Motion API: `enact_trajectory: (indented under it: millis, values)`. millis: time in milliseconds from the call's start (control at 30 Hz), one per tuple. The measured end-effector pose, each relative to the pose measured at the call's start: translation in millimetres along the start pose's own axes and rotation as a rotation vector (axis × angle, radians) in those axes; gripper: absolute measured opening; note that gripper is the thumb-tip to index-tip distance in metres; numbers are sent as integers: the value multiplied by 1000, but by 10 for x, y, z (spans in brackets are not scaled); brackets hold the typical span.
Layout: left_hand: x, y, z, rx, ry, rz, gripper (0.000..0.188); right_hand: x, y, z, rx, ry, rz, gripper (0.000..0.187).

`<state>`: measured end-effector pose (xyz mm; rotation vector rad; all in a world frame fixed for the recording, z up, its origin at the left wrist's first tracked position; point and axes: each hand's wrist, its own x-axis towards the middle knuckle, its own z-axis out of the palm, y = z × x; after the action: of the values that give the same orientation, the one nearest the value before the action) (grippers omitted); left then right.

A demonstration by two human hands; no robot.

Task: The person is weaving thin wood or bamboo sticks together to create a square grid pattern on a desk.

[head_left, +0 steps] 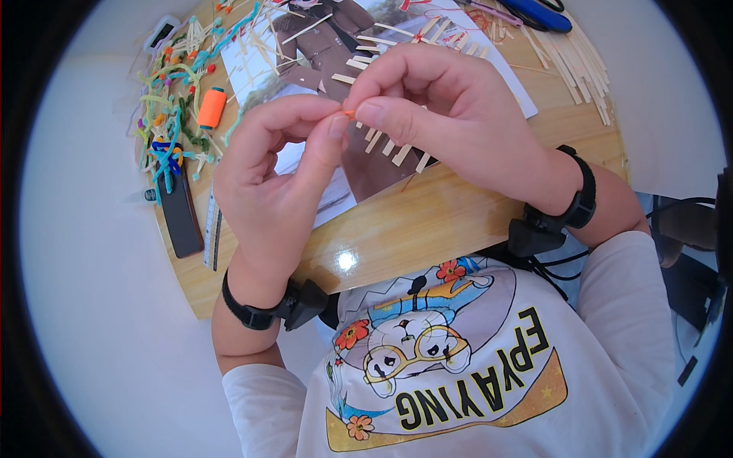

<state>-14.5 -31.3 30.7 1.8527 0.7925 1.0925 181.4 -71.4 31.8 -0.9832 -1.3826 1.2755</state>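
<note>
Above the table, a short bit of orange thread [349, 114] shows between the fingertips of both hands. My left hand [267, 160] is closed in a pinch of thumb and forefinger on one side of it. From the other side my right hand [450, 114] pinches it the same way, its other fingers curled. Below them lie several flat pale wooden sticks [402, 155], partly covered by my right hand, on a large printed picture [359, 172]. Red thread [421, 36] binds some sticks near the picture's far edge. A spool of orange thread [211, 108] lies left of my left hand.
Colourful pipe-cleaner pieces and beads [164, 145] crowd the left side of the wooden table [397, 225]. A dark phone [180, 217] and a ruler [212, 229] lie near its left edge. Loose wooden strips [584, 69] and a blue-handled tool [538, 14] are at far right.
</note>
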Motion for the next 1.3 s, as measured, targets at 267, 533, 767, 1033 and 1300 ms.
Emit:
enact_trajectory:
  millis: [267, 533, 767, 1033, 1300]
  values:
    - [-4, -2, 40, -39, 13, 9, 16, -5, 10, 9, -21, 15, -37, 14]
    - [10, 51, 20, -252, -51, -198, 12, 6, 8, -5, -56, -9, -78, 13]
    - [12, 29, 13, -297, -36, -250, 13, 9, 46, 3, -104, 74, -257, 13]
    - [24, 2, 15, -353, -73, -232, 12, 5, 63, 10, -271, 83, -238, 14]
    - [13, 2, 55, -310, -59, -239, 11, -1, 59, 16, -322, 102, -238, 13]
